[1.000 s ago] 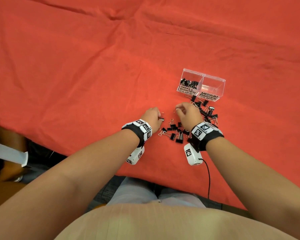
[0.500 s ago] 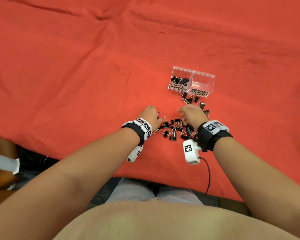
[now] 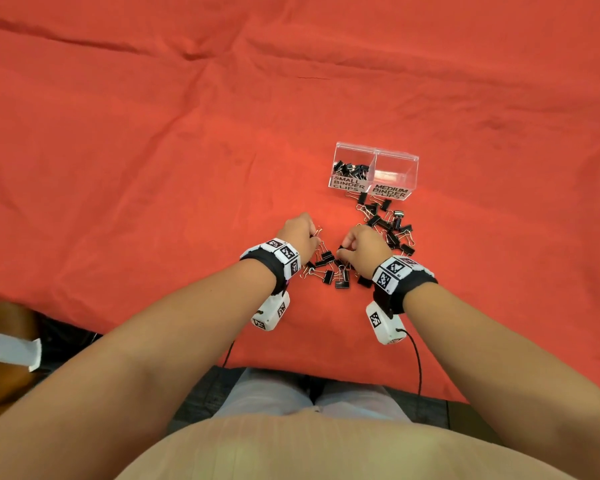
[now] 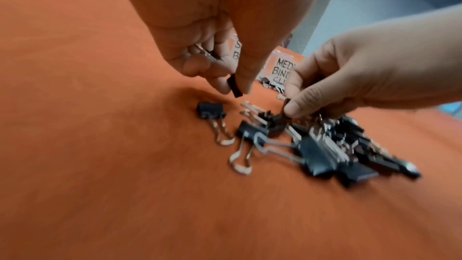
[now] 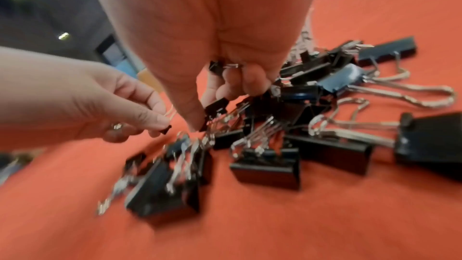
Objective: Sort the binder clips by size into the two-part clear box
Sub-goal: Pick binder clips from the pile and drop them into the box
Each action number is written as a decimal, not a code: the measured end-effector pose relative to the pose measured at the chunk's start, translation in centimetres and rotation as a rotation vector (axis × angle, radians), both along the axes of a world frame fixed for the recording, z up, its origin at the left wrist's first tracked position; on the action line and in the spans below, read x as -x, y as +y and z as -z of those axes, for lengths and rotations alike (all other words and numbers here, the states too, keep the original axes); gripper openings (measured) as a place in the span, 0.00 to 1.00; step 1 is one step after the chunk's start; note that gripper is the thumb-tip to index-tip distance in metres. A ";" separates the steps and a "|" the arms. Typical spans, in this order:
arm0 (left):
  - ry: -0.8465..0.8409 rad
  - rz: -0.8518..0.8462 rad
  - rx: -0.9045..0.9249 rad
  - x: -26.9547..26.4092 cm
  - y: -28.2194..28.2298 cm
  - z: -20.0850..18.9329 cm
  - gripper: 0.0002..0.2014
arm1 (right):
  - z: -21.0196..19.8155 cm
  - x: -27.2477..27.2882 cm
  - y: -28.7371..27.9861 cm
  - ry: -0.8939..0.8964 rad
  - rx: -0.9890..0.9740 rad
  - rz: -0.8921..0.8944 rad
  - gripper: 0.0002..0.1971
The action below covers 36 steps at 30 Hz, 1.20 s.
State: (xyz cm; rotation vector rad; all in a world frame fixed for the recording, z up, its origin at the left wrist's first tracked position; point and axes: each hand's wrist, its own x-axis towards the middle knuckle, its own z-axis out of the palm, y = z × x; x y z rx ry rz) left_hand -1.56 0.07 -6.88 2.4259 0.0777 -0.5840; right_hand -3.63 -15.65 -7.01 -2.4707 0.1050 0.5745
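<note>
Black binder clips (image 3: pixel 340 268) lie scattered on the red cloth, running from my hands up to the clear two-part box (image 3: pixel 374 171). Its left part, labelled small, holds several clips; the right part, labelled medium, looks bare. My left hand (image 3: pixel 300 235) pinches a small black clip (image 4: pixel 235 86) between thumb and finger, with more clips tucked in its curled fingers. My right hand (image 3: pixel 362 247) pinches a small clip (image 5: pixel 213 109) at the pile's near end and holds another clip (image 5: pixel 220 67) in its palm.
More clips (image 3: pixel 388 223) lie in a loose trail just in front of the box. The red cloth (image 3: pixel 153 150) covers the whole table, with its near edge close to my lap. White camera units hang under both wrists.
Both hands have stayed over the near end of the pile, picking among the clips. My right hand shifted slightly left and down. The head view tilted, so the box sits lower in frame.
</note>
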 end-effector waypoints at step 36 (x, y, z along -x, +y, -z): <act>0.030 0.282 -0.053 -0.6 3.1 -0.8 0.11 | -5.0 -12.2 0.5 -0.206 0.162 -0.010 0.17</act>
